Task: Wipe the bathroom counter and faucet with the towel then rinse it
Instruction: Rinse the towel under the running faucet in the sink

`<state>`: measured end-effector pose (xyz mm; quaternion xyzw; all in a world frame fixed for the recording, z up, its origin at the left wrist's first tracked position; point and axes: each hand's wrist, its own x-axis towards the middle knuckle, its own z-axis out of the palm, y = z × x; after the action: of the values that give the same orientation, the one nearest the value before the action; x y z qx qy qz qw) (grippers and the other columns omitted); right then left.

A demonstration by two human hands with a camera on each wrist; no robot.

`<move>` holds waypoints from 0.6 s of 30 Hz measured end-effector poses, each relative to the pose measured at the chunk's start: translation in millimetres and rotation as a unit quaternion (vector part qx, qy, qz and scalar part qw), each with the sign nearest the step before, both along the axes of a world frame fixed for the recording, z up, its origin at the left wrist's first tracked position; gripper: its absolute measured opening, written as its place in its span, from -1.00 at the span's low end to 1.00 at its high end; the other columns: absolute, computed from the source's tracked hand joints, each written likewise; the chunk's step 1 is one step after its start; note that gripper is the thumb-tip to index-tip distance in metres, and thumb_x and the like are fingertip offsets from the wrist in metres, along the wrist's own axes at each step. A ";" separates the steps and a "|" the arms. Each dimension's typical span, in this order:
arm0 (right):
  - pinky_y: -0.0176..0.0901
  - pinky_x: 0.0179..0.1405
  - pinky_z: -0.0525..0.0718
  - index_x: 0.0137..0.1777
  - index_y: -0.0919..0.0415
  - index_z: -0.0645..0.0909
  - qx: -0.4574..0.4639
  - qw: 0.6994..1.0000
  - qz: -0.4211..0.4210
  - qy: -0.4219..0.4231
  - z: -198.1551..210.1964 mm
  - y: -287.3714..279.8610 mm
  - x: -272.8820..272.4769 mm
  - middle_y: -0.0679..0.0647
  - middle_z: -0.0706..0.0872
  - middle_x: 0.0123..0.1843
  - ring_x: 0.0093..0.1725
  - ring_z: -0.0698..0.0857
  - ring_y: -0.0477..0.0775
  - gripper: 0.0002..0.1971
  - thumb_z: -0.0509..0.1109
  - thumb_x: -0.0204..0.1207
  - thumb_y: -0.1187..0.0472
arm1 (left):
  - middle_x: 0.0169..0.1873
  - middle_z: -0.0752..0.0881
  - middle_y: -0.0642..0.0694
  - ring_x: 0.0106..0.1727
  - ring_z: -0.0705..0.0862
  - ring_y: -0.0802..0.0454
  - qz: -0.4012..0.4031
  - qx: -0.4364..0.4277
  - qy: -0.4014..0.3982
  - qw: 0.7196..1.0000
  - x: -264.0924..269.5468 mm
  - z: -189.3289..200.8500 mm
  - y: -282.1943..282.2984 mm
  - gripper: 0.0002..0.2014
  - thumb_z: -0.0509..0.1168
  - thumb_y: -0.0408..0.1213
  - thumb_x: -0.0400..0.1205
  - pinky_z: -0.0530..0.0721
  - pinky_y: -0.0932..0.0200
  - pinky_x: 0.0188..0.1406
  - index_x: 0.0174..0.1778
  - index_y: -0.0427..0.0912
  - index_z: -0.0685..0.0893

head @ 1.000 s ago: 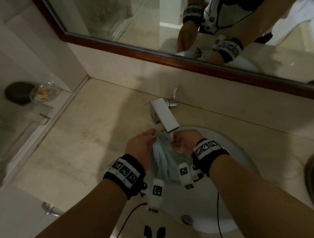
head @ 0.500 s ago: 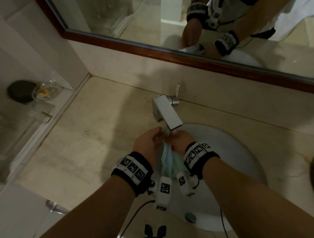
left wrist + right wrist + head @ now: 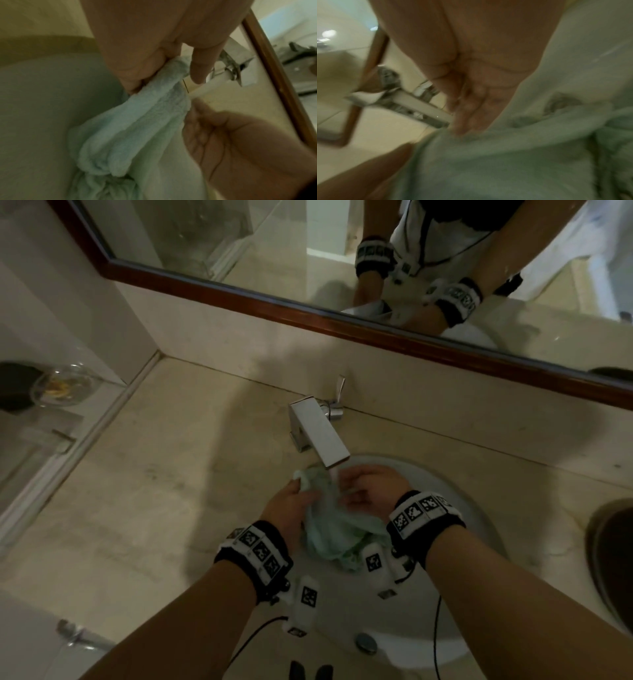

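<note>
Rinsing looked to be the step in hand: the pale green towel (image 3: 329, 529) hung bunched over the white basin (image 3: 469, 529), just under the spout of the square chrome faucet (image 3: 320, 436), which stood at the back edge of the worktop (image 3: 164, 481). The left hand (image 3: 289, 508) pinched one gathered edge between curled fingers (image 3: 137, 70) and thumb. The right hand (image 3: 371, 493) lay against the cloth with its fingers fairly straight; whether it truly gripped any fold could not be told, as its wrist view was blurred. Running water was not clear to see. The next move probably called for rubbing or squeezing the folds under the spout, then wringing them over the basin. Compared with half a second before, the two hands had drawn apart, and more of the towel showed between them.
</note>
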<state>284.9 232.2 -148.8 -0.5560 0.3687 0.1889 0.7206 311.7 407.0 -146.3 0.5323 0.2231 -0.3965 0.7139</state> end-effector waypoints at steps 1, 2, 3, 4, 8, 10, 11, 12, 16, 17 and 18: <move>0.10 -0.07 0.75 0.10 0.25 0.69 -0.059 0.998 0.001 0.019 -8.7 -4.1 0.6 0.26 0.77 0.03 -0.16 0.76 0.25 -0.71 0.20 0.60 0.53 | 0.29 0.73 -0.26 0.18 0.78 -0.22 0.017 -0.003 0.002 1.000 0.1 -2.8 2.0 -0.61 0.22 -0.42 0.77 0.82 -0.03 -0.02 0.55 -0.25 0.51; 0.10 0.03 0.75 0.16 0.14 0.68 -0.122 0.991 0.048 0.032 -18.8 -8.8 0.5 0.24 0.75 0.18 -0.01 0.76 0.26 -0.70 0.24 0.59 0.47 | 0.26 0.74 -0.25 0.12 0.80 -0.18 0.027 -0.013 0.004 1.000 0.6 -2.2 4.5 -0.65 0.20 -0.41 0.78 0.83 0.01 -0.10 0.50 -0.18 0.52; 0.10 0.20 0.70 0.29 0.06 0.63 -0.175 0.975 0.132 0.035 -26.9 -11.2 -0.7 0.20 0.68 0.34 0.19 0.71 0.26 -0.65 0.30 0.58 0.41 | 0.25 0.74 -0.25 0.08 0.82 -0.16 0.042 -0.027 0.010 0.999 1.1 -2.0 6.1 -0.65 0.18 -0.38 0.80 0.83 0.00 -0.11 0.52 -0.12 0.51; 0.11 0.36 0.60 0.48 0.02 0.52 -0.216 0.946 0.240 0.033 -32.3 -10.1 -3.2 0.15 0.58 0.47 0.37 0.60 0.25 -0.52 0.36 0.57 0.33 | 0.30 0.72 -0.27 0.13 0.81 -0.19 0.055 -0.034 0.021 0.998 2.0 -0.6 7.7 -0.64 0.17 -0.32 0.81 0.82 -0.07 0.00 0.54 -0.08 0.50; 0.07 0.46 0.50 0.60 -0.04 0.36 -0.315 0.839 0.442 0.022 -44.8 11.3 -7.9 0.08 0.53 0.52 0.47 0.52 0.23 -0.29 0.51 0.46 0.00 | 0.43 0.65 -0.29 0.44 0.62 -0.28 0.082 -0.054 0.053 0.994 2.9 -2.2 16.4 -0.58 0.16 -0.13 0.81 0.49 -0.23 0.53 0.55 -0.20 0.55; -0.04 0.32 0.56 0.41 -0.02 0.56 -0.364 0.831 0.421 0.019 -47.0 13.9 -7.8 0.09 0.65 0.38 0.35 0.61 0.22 -0.55 0.43 0.52 -0.01 | 0.40 0.68 -0.29 0.45 0.61 -0.28 0.092 -0.064 0.052 0.992 3.7 0.8 21.0 -0.59 0.18 -0.11 0.80 0.45 -0.22 0.57 0.49 -0.24 0.61; -0.06 0.26 0.59 0.29 -0.01 0.64 -0.385 0.832 0.397 0.021 -45.9 11.2 -7.4 0.10 0.69 0.28 0.28 0.64 0.22 -0.67 0.39 0.54 0.02 | 0.38 0.69 -0.29 0.43 0.62 -0.28 0.093 -0.068 0.049 0.992 4.4 2.2 23.7 -0.60 0.18 -0.11 0.81 0.45 -0.21 0.58 0.46 -0.26 0.63; -0.05 0.21 0.62 0.21 0.01 0.67 -0.398 0.840 0.369 0.017 -44.6 6.2 -7.5 0.11 0.72 0.20 0.22 0.67 0.22 -0.75 0.37 0.56 0.05 | 0.34 0.71 -0.28 0.40 0.64 -0.26 0.090 -0.070 0.041 0.993 4.7 6.2 25.3 -0.62 0.16 -0.14 0.81 0.48 -0.20 0.55 0.43 -0.26 0.64; -0.19 0.09 0.58 0.19 0.10 0.70 -0.429 0.853 0.297 -0.019 -32.8 -18.0 -8.1 0.05 0.72 0.09 0.15 0.67 0.14 -0.77 0.35 0.60 0.09 | 0.38 0.68 -0.30 0.41 0.62 -0.27 0.067 0.001 0.013 0.998 10.1 4.6 29.6 -0.62 0.18 -0.20 0.79 0.54 -0.17 0.47 0.46 -0.31 0.62; -0.19 0.08 0.57 0.18 0.11 0.71 -0.438 0.851 0.289 -0.025 -30.9 -24.9 -8.4 0.05 0.73 0.10 0.15 0.67 0.13 -0.77 0.35 0.59 0.09 | 0.37 0.67 -0.32 0.40 0.62 -0.29 0.064 0.032 0.015 0.997 10.5 3.8 29.0 -0.58 0.29 -0.18 0.72 0.56 -0.18 0.46 0.45 -0.33 0.63; -0.18 0.09 0.57 0.16 0.10 0.72 -0.445 0.850 0.280 -0.028 -29.1 -31.4 -9.4 0.06 0.73 0.11 0.13 0.67 0.13 -0.77 0.36 0.58 0.09 | 0.32 0.70 -0.33 0.34 0.66 -0.31 0.065 0.058 0.012 0.996 9.8 1.3 27.4 -0.49 0.41 -0.15 0.59 0.60 -0.19 0.42 0.42 -0.33 0.65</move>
<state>275.6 200.8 -177.9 -0.9019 0.2219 0.1829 0.3222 321.5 434.5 -145.0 0.5522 0.2884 -0.3422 0.7034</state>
